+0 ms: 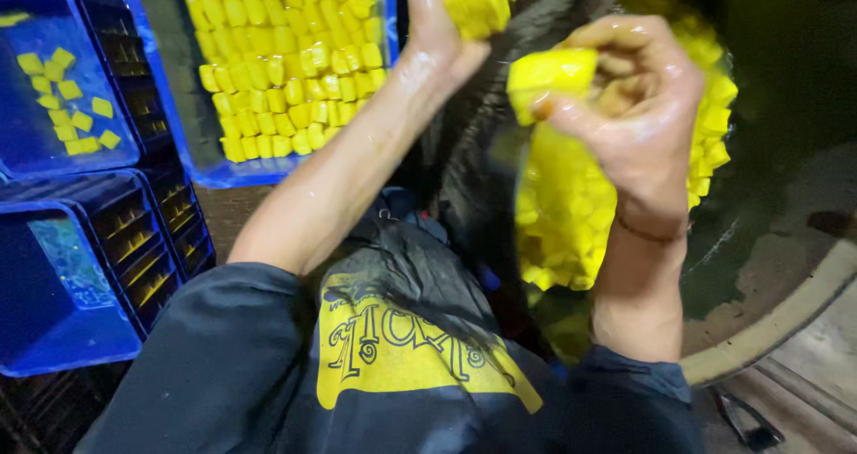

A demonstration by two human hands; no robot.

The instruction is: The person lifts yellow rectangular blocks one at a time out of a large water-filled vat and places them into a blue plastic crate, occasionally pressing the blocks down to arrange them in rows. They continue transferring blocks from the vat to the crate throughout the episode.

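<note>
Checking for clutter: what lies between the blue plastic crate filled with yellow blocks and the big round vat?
In the head view, the left hand and forearm, plus black plastic sheeting, lie between the crate and the vat.

A rectangular label point(70, 262), pale and multicoloured, is affixed inside the near-left blue crate point(54, 329). No other packages, signs or screens are seen.

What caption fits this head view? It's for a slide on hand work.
Right hand grips a yellow block, left hand lifts more, above a block-filled tub and blue crates.
</note>
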